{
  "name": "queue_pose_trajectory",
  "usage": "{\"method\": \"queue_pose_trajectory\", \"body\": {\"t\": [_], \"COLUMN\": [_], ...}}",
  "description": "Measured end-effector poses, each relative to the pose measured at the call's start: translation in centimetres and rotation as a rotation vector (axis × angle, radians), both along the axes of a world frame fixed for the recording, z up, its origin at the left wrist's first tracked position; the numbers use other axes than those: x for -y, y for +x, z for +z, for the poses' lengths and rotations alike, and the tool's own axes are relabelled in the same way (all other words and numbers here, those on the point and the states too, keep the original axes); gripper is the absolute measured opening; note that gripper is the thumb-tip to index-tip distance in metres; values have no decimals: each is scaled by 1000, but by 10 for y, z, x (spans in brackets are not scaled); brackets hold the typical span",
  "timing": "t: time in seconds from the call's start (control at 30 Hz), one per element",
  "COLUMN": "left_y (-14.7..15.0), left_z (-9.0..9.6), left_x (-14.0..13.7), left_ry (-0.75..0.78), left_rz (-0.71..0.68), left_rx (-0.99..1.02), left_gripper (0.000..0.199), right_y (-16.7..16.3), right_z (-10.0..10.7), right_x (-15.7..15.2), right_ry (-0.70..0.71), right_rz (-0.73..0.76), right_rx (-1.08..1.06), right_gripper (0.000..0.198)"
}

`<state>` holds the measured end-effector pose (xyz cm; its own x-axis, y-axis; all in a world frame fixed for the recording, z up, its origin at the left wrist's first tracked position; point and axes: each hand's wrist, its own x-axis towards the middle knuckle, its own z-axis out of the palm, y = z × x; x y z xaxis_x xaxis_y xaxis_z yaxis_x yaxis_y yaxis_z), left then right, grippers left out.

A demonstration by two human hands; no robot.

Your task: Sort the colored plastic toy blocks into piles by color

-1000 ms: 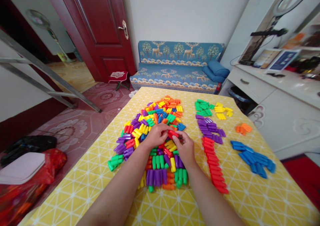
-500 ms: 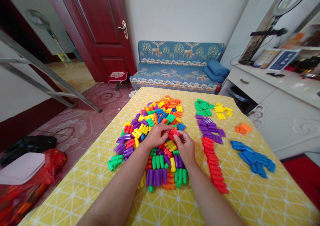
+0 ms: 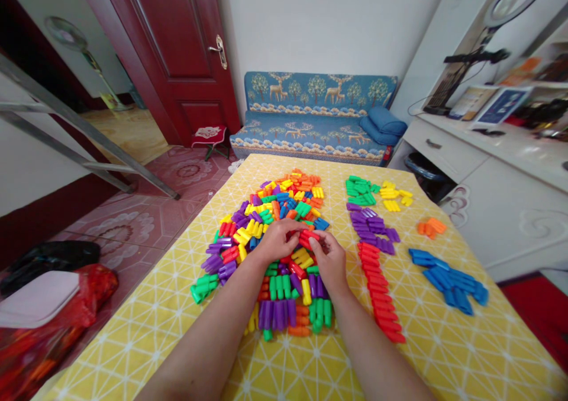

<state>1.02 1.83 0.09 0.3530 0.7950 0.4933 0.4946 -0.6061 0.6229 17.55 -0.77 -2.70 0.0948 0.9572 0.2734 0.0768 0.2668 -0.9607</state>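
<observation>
Over the mixed pile, my left hand and my right hand hold a red plastic building piece between their fingertips. It looks like short bullet-shaped tubes joined side by side. Beneath and around both hands spreads a heap of such pieces in several colours, among them a purple piece, a green piece and a yellow piece. To the right of my right hand runs a column of red pieces, with purple pieces behind it.
Green pieces, yellow pieces, orange pieces and blue pieces lie in separate groups on the right. A yellow patterned cloth covers the table. Beyond stands a blue sofa; a white cabinet is at the right.
The red piece between my hands has turned slightly, and my right fingertips have shifted a little on it. The pile and the sorted groups look the same.
</observation>
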Motion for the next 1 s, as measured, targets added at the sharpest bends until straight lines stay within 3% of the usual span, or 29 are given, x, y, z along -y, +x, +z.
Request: {"method": "queue_pose_trajectory", "body": {"t": [1.0], "left_y": [0], "left_z": [-1], "left_x": [-1], "left_ry": [-10], "left_rz": [16], "left_rx": [-16], "left_gripper": [39], "right_y": [0], "right_z": [0], "right_x": [-3], "right_ry": [-10], "right_rz": [3], "right_rx": [-14], "right_gripper": [25]}}
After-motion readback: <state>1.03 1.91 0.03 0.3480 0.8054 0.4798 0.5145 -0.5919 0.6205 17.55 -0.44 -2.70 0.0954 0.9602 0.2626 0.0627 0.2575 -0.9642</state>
